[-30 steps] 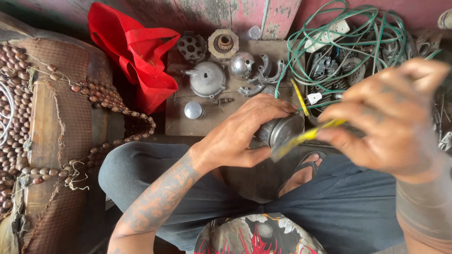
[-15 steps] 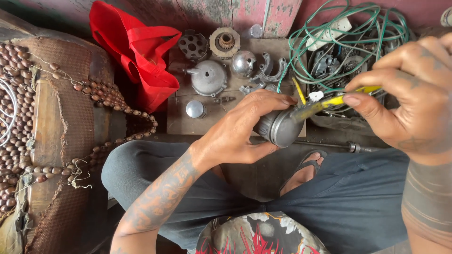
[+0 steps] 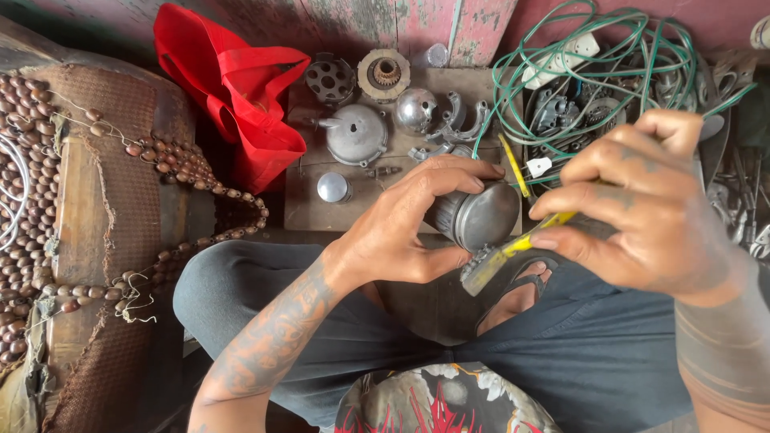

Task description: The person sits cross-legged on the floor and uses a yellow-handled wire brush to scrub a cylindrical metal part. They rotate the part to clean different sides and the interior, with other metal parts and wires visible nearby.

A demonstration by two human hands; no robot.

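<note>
Grey metal, round and dull, sits right at the centre: a small cylindrical metal housing (image 3: 479,216), and the left hand (image 3: 409,228) is wrapped around it, fingers curled over the top and thumb pressed underneath, gripping it firmly above the lap. Coming in from the housing's right, the right hand (image 3: 642,204) is pinched tight on a yellow brush (image 3: 513,256), fingers together on the handle, and the grimy bristled end lies against the housing's lower edge.

Beyond the housing, a low wooden board (image 3: 301,208) carries a scatter of parts: a domed grey cover (image 3: 355,134) up and left of the housing, a shiny chrome dome (image 3: 417,108) just beside that, and a small silver cap (image 3: 332,188) level with the housing on its left. Further back from the housing stand a perforated dark drum (image 3: 331,78) and a rusty geared disc (image 3: 384,73).

Far left of the housing, a red cloth bag (image 3: 241,104) slumps against the wall, plain, no label showing. Left again, strings of brown wooden beads (image 3: 172,164) drape over coarse woven sacking (image 3: 120,112). Up and right of the housing, green cable (image 3: 561,40) loops in a tangle, with a white plug block (image 3: 561,60) in it and a small white tag (image 3: 538,167) just below.
</note>
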